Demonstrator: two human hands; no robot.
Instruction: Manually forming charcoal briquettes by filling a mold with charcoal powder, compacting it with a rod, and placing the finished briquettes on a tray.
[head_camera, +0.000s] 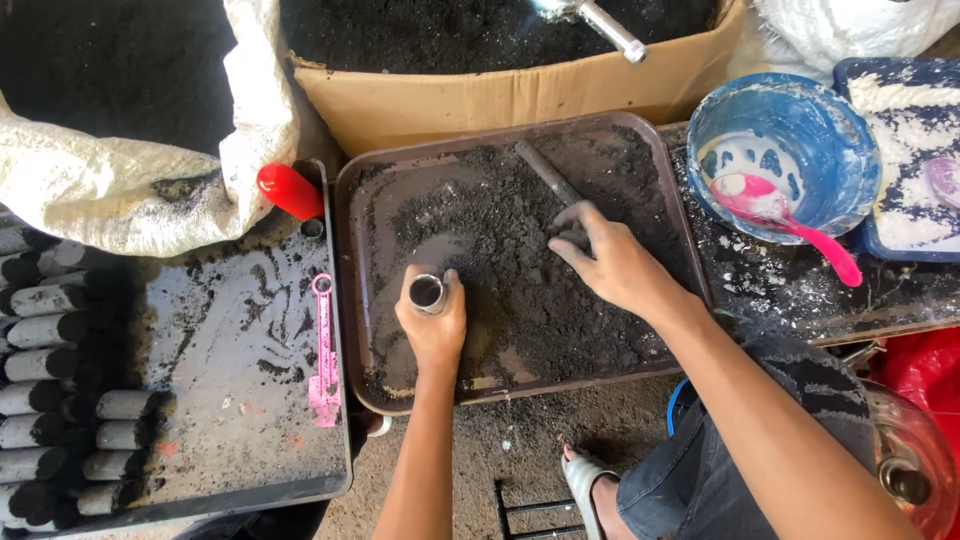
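Note:
My left hand (432, 322) grips a short metal tube (427, 293), held upright with its open end up, on the brown tray (352, 300). Dark powder (520, 270) covers much of that tray. My right hand (612, 262) rests on the powder near the tray's middle right. Its fingers close around the lower end of a grey rod (545, 175) that slants up and left across the powder.
A cardboard box (500, 95) of dark powder with a metal scoop handle (612, 30) stands behind the tray. Left: a grey tray (240, 400) with a pink spoon (323, 360), a red cap (289, 190), several dark cylinders (45, 360), a white sack (120, 190). Right: blue bowl (800, 130) with pink spoon (790, 222).

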